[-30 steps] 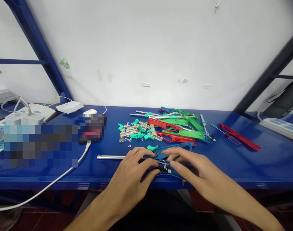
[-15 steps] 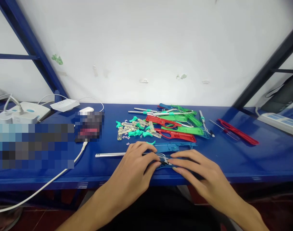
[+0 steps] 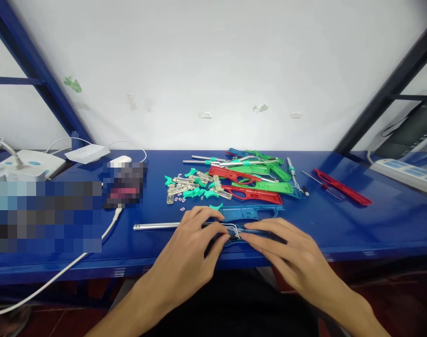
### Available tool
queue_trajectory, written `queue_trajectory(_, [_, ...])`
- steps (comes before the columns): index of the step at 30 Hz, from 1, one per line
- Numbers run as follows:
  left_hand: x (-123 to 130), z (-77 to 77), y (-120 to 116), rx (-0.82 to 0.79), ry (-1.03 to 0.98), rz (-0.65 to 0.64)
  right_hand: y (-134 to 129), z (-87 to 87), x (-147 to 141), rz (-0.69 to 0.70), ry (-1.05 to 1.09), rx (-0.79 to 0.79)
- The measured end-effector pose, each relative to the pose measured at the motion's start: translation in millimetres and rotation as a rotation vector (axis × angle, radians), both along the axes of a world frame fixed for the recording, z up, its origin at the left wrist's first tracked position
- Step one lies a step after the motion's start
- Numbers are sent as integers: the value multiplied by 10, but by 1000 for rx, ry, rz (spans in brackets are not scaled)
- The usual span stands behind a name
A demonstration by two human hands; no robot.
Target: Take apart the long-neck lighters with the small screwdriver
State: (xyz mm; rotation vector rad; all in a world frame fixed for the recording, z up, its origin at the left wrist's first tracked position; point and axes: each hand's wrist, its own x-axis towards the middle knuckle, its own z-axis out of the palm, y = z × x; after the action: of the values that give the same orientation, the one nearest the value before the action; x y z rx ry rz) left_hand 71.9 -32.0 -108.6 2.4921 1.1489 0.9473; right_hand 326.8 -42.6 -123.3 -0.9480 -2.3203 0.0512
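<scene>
A blue lighter shell (image 3: 233, 242) lies at the table's front, largely covered by my fingers. Its long metal tube (image 3: 155, 226) points left, and white wires (image 3: 236, 229) loop between my hands. My left hand (image 3: 194, 250) is closed around the shell near the base of the tube. My right hand (image 3: 297, 252) grips the handle end, its fingertips pressed at the wires and a small dark part that I cannot make out fully. Just behind lies another blue shell half (image 3: 234, 214), with a teal trigger (image 3: 216, 206) beside its left end.
Behind are clear fuel tanks (image 3: 180, 189), red shell halves (image 3: 230, 175), green shell halves (image 3: 269, 186) and metal tubes. A screwdriver (image 3: 330, 191) and a red shell (image 3: 350, 191) lie right. A phone (image 3: 125, 185) with a white cable (image 3: 94, 248) is left; a power strip (image 3: 404, 175) stands far right.
The view has shifted slightly, so everything sits a little further left. My right fingertips have moved slightly at the wires; both hands stay on the shell.
</scene>
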Motion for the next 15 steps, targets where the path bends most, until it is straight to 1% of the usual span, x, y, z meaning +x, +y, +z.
queue_trajectory(4, [3,-9,-26,41,-23,-3,-26,-22,6,-20,-35,11])
queue_trajectory(7, [-20,16,-38,51,-63,13,-48,-55,16,-19,-65,23])
queue_trajectory(9, [-62,62,-15,70,-101,57,-55,-70,12,-24,-71,24])
queue_trajectory(11, [-123,129,46,114,-110,133,-57,-76,0,-38,-66,21])
queue_trajectory(13, [-189,206,136,147,-45,195,-62,-72,-11,-50,-42,13])
queue_trajectory(15, [-250,285,242,135,51,199,-70,-61,-13,-61,14,-3])
